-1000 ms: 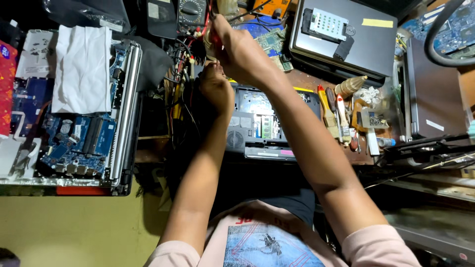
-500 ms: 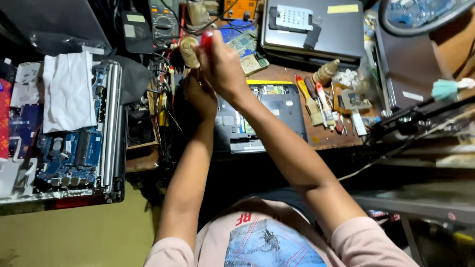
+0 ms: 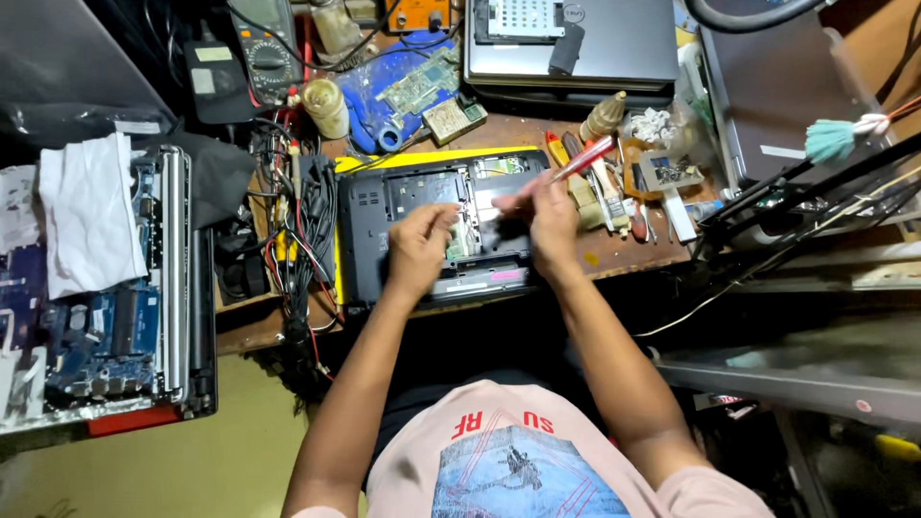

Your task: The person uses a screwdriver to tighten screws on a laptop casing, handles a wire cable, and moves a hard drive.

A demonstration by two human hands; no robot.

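Note:
An opened black laptop base [image 3: 369, 225] lies on the wooden workbench in front of me. My left hand [image 3: 419, 247] rests on its middle, fingers curled over the exposed parts. My right hand [image 3: 549, 213] is over the base's right side and grips a red-handled screwdriver [image 3: 587, 158], whose handle points up and to the right. The tool's tip is hidden under my fingers.
A dismantled laptop with a blue circuit board [image 3: 91, 336] and a white cloth [image 3: 84, 213] sits at left. Tangled cables [image 3: 297, 230] and a multimeter [image 3: 269, 48] lie left of the base. A closed grey laptop [image 3: 576, 43] is behind; loose tools [image 3: 614, 192] lie at right.
Both hands have come down from the back of the bench to the laptop base. The right hand brought the red-handled screwdriver with it.

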